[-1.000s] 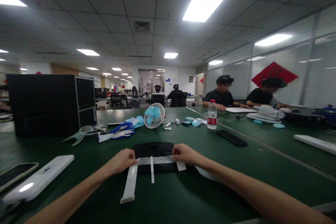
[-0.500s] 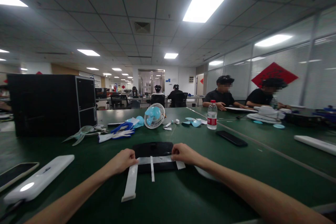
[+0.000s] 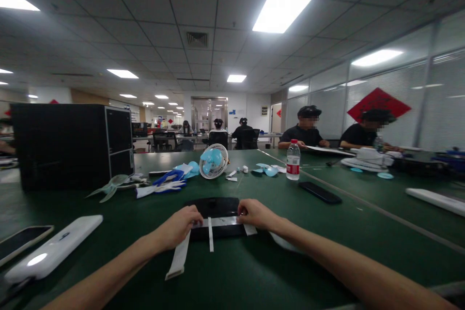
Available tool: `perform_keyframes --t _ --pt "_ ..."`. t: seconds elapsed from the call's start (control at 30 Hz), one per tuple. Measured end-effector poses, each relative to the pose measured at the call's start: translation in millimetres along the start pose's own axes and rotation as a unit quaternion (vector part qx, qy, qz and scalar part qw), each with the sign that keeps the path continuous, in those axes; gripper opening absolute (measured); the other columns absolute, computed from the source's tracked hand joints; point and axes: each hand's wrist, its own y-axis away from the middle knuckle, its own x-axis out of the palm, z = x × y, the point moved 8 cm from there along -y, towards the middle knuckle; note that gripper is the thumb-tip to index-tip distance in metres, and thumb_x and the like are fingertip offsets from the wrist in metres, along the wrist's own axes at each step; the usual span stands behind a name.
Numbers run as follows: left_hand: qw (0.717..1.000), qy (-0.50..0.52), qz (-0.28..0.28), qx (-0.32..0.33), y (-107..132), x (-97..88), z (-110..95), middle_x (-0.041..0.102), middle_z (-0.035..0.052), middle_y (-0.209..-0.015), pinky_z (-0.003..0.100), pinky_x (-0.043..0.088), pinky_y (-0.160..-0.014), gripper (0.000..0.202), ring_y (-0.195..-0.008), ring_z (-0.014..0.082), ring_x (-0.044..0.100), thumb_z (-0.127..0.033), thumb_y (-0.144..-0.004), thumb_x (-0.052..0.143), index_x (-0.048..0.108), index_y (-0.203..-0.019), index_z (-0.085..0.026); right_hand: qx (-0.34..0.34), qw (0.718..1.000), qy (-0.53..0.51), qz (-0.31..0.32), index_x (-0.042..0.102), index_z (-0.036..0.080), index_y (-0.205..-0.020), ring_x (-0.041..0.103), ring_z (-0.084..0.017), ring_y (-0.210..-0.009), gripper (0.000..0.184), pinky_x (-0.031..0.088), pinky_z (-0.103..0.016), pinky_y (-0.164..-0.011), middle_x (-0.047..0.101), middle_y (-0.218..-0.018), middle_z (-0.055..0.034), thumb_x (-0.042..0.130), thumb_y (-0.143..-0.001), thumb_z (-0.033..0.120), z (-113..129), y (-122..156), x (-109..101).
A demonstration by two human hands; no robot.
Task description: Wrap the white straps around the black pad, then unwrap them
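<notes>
A black, flat object (image 3: 214,207) lies on the green table in front of me, with a shiny silver strip (image 3: 227,222) across it. My right hand (image 3: 257,214) is closed, its thumb and fingers pinching at the strip's right end. Near the strip's left part, my left hand (image 3: 178,226) has curled fingers against the surface; what lies between the fingertips is hidden. A wide white ribbed band (image 3: 178,256) runs out toward me from under the left hand. One narrow white strip (image 3: 211,235) hangs over the middle, and a short white piece (image 3: 250,229) shows below my right hand.
Behind stand a small fan (image 3: 214,161), blue-and-white gloves (image 3: 162,185) and a water bottle (image 3: 293,161). A black phone (image 3: 319,192) lies to the right. At left are a white device (image 3: 58,247), another phone (image 3: 23,241) and a large black case (image 3: 69,145). Two people sit across at right.
My left hand has shifted right along the silver strip, covering its left end and the top of the ribbed band, which tilted slightly. The right hand has stayed in place.
</notes>
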Motion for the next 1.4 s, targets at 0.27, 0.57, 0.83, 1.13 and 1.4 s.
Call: perform_keyframes --t 0.27,0.57,0.83,1.13,1.4 --pt "1.000 -0.008 0.011 0.025 -2 1.4 -3 0.057 0.0000 -0.108 0.028 0.043 -0.088 0.029 -0.099 0.0151 0.055 -0.018 -0.088 0.043 0.065 -0.104 -0.028 -0.239 0.971 -0.003 0.008 0.063 0.022 -0.117 0.053 -0.019 -0.112 0.033 0.040 -0.035 -0.097 0.059 -0.122 -0.0055 0.043 -0.092 0.028 81 36 2" --pt "0.999 -0.017 0.017 0.026 -4 3.7 -3 0.057 0.0019 -0.109 0.029 0.043 -0.090 0.026 -0.101 0.0164 0.054 -0.022 -0.088 0.044 0.065 -0.103 -0.025 -0.302 0.949 0.046 0.080 0.047 0.014 -0.137 0.038 -0.023 -0.132 0.047 0.027 -0.039 -0.111 0.043 -0.143 -0.0116 0.037 -0.092 0.023 113 45 26" --pt "0.999 -0.024 0.003 0.033 -2 4.2 -6 0.057 0.0022 -0.107 0.029 0.043 -0.088 0.027 -0.097 0.0159 0.054 -0.022 -0.089 0.042 0.066 -0.101 -0.024 -0.304 0.949 0.060 0.054 0.046 0.009 -0.137 0.038 -0.023 -0.132 0.049 0.025 -0.037 -0.112 0.042 -0.143 -0.0153 0.039 -0.092 0.026 116 68 35" --pt "0.997 -0.053 0.007 0.049 -1 0.3 -19 0.059 0.0038 -0.103 0.029 0.042 -0.088 0.029 -0.096 0.0168 0.054 -0.024 -0.090 0.040 0.066 -0.103 -0.023 -0.299 0.953 0.038 0.044 0.050 0.012 -0.133 0.042 -0.023 -0.129 0.048 0.026 -0.037 -0.111 0.049 -0.138 -0.0136 0.038 -0.095 0.038 115 52 30" --pt "0.996 -0.071 0.021 0.054 -1 1.4 -23 0.056 0.0030 -0.104 0.031 0.042 -0.087 0.034 -0.096 0.0179 0.052 -0.028 -0.092 0.037 0.064 -0.113 -0.029 -0.270 0.960 0.050 0.059 0.043 0.013 -0.139 0.040 -0.025 -0.131 0.057 0.028 -0.040 -0.110 0.042 -0.143 -0.0147 0.035 -0.095 0.047 104 30 34"
